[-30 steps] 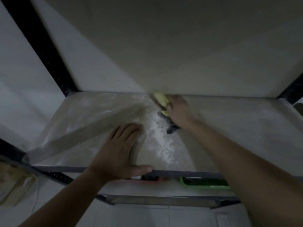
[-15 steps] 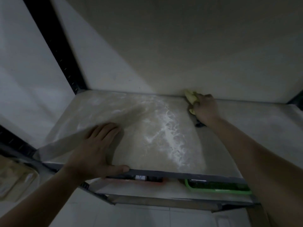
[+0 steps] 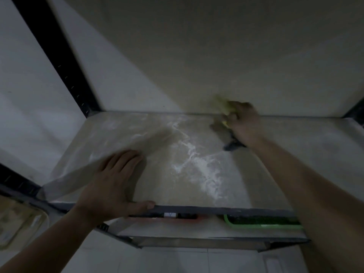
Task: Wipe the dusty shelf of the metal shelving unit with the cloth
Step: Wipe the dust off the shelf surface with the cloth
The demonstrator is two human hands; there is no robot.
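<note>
Fingers of the right hand clutch the yellow-green cloth, seemingly mid-wipe, at the rear of the pale dusty metal shelf; next, sweep the white dust streak.

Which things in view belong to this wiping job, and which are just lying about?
For the job:
- shelf, with a white dust streak down its middle
- yellow cloth, gripped by the right hand at the back edge
- left hand, resting flat near the front edge

Lying about:
- green tray on the lower shelf
- red item beside it, mostly hidden
</note>
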